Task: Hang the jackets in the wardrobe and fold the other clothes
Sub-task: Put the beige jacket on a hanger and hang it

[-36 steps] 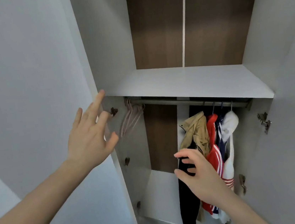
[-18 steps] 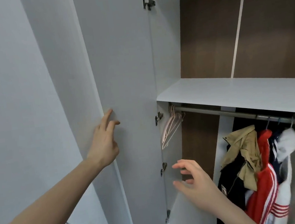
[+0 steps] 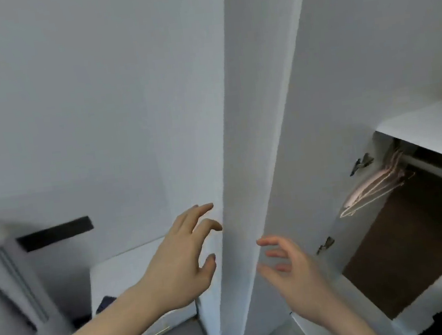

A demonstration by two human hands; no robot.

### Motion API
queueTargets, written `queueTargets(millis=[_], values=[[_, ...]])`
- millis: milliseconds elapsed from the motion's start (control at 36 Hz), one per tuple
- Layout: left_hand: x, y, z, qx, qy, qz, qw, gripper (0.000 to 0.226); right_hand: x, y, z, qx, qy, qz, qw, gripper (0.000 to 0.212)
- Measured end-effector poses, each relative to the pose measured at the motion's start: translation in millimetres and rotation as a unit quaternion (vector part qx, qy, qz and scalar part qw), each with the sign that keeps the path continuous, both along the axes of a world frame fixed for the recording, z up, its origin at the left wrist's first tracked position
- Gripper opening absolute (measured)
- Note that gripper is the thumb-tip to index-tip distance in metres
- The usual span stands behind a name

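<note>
In the open wardrobe (image 3: 287,131) at right we see pink hangers (image 3: 375,187) on the rail; our left hand (image 3: 179,267) and right hand (image 3: 296,272), fingers apart, hold nothing.

Tall white wardrobe door (image 3: 241,137): smooth matt laminate. Right of it, pale pink thin hangers (image 3: 373,190) look like slick plastic, w/ small dull grey metal hinges (image 3: 361,164) nearby; dark brown back panel (image 3: 417,232) reads as matt wood-grain, blurred.

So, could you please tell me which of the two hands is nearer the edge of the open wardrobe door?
The left hand: its fingertips reach the wardrobe door edge, while the right hand hangs apart from it.
</note>
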State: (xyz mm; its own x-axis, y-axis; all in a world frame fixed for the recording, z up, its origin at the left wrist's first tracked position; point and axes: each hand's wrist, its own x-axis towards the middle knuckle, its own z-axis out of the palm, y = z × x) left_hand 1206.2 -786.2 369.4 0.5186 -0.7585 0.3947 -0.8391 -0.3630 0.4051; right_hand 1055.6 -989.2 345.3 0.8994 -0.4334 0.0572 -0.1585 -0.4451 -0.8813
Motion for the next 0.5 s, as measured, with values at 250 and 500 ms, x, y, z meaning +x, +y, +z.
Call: queueTargets(millis=[250,500], values=[[-86.7,155.4,-58.8,0.015,0.128,0.313,0.941,0.042,65.3,73.0,-23.0,0.045,0.056,0.298,0.952,0.038],[-275.8,263.4,-83.5,-0.073,0.206,0.616,0.757,0.045,36.4,238.9,-47.7,0.036,0.076,0.555,0.827,0.038]])
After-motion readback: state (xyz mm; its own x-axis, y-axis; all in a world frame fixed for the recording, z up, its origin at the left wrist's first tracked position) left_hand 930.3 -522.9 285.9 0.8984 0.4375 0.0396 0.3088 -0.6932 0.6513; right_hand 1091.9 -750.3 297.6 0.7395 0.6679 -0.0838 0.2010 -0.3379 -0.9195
